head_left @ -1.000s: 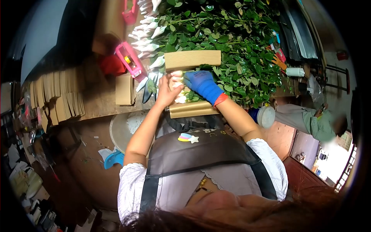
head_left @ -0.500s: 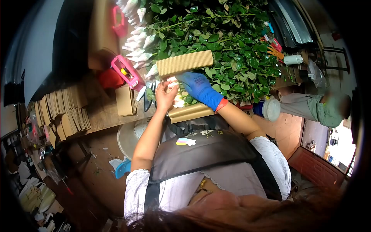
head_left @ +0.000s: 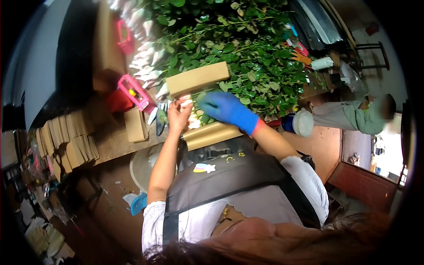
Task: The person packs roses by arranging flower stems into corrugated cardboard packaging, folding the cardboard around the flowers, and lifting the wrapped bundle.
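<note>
Pale pink and cream roses (head_left: 193,119) lie in a bundle on the corrugated cardboard wrap (head_left: 212,135), whose far flap (head_left: 197,79) stands raised behind them. My left hand (head_left: 178,117), bare, is at the left end of the bundle with its fingers bent in round a rose head. Over the stems and leaves just to the right is my right hand (head_left: 229,110), in a blue knit glove with a red cuff. Its fingers are smeared by motion, so their grip does not show.
Leafy rose stems (head_left: 238,53) cover the back of the table, with white-wrapped heads (head_left: 145,62) at their left. A pink tape dispenser (head_left: 134,93) and cardboard pieces (head_left: 68,139) lie left. A white bucket (head_left: 303,123) and another person (head_left: 353,115) are at right.
My right hand has drawn back a little from the rose heads and its fingers have blurred. The left stays by the heads. The whole view has shifted slightly.
</note>
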Motion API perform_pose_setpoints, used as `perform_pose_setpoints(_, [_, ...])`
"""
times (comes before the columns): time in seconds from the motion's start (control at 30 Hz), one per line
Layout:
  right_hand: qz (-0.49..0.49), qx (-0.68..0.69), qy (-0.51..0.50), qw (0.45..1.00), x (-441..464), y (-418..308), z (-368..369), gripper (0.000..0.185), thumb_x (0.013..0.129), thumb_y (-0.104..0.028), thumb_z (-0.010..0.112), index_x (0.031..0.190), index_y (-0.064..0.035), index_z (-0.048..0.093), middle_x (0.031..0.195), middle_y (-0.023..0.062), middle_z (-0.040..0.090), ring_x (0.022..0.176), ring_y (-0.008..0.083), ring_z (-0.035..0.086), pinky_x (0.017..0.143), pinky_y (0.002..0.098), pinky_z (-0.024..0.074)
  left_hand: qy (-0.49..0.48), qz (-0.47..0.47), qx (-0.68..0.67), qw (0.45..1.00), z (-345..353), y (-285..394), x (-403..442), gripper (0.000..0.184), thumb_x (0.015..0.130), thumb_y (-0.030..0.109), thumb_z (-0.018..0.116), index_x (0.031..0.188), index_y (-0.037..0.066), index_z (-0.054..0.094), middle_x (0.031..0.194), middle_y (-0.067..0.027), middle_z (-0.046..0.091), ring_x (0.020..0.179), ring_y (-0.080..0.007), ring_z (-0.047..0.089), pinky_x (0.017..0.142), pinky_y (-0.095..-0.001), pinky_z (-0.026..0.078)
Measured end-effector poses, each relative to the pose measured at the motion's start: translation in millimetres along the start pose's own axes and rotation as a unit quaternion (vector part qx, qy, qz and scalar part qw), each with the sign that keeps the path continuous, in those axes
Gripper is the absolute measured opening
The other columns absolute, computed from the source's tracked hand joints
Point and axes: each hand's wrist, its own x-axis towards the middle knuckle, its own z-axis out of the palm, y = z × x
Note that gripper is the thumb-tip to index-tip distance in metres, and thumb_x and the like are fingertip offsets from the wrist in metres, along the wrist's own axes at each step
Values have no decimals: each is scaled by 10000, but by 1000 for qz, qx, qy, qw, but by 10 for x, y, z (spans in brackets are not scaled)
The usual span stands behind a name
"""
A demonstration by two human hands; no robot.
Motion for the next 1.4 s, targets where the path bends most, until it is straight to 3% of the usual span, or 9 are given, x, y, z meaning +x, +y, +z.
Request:
perform_pose_setpoints(0.2, [362,-179,-272,874,-1317,312,-371,471,981,-510,544,814,-101,708,762,122,671,684,305,650,726,390,518,-8,18,38,999,-19,166,-49,331,792,226,849,999,16,698,1033,-135,655,964,-234,626,883,-350,495])
perform_pose_setpoints(0.27, [322,-43,-238,915,-1677,456,-114,613,982,-622,419,928,-90,718,817,160,680,738,361,661,714,486,525,-11,45,67,997,-34,97,-32,336,817,199,843,1026,-1,673,1033,-101,653,931,-166,623,854,-308,500])
perform_pose_setpoints(0.43, [420,362,-10,832,-1616,130,-490,257,986,-223,644,1104,4,671,988,48,694,845,154,693,730,302,575,-5,64,110,992,-39,124,-38,362,795,238,845,985,-21,676,989,-121,651,909,-233,624,841,-350,496])
perform_pose_setpoints(0.6, [164,606,109,771,-801,-238,-461,294,999,-149,595,1226,36,626,1296,195,651,1178,273,663,957,344,552,-29,47,176,983,-50,-75,59,335,815,215,816,1037,1,684,1017,-107,671,954,-204,628,870,-353,496])
perform_pose_setpoints(0.7, [9,189,-33,981,-322,180,-298,315,885,-192,711,1166,-56,668,1274,121,648,1159,287,632,998,419,496,-94,44,90,991,-179,-170,60,398,953,161,636,1300,-23,573,1235,-147,652,1119,-218,612,977,-336,473])
perform_pose_setpoints(0.83, [-16,-231,-84,969,-33,460,79,429,739,-322,806,1094,-127,665,1115,89,646,1057,292,614,937,424,471,-62,16,68,996,-551,435,100,252,1005,207,582,1008,-25,681,942,-168,662,929,-352,631,847,-398,490])
perform_pose_setpoints(0.97, [29,-269,-103,957,19,502,209,506,717,-399,819,1111,-144,629,1106,78,618,1046,293,601,916,441,463,-33,346,262,900,-605,878,-103,70,893,111,695,897,41,693,869,-126,683,808,-334,662,714,-416,544])
perform_pose_setpoints(1.07, [-5,-298,-86,951,12,556,258,444,734,-436,783,1069,-166,671,1114,80,618,1082,289,590,940,450,443,-241,351,309,851,-325,989,-17,632,949,372,641,1450,25,473,1497,-206,488,1386,-331,474,1156,-467,355])
perform_pose_setpoints(1.4, [-135,-341,-380,849,477,399,410,272,836,-380,659,813,-115,712,845,145,689,837,327,690,716,471,533,-234,364,379,818,-211,843,-50,731,887,473,626,1465,52,478,1554,-153,434,1428,-328,404,1192,-497,288])
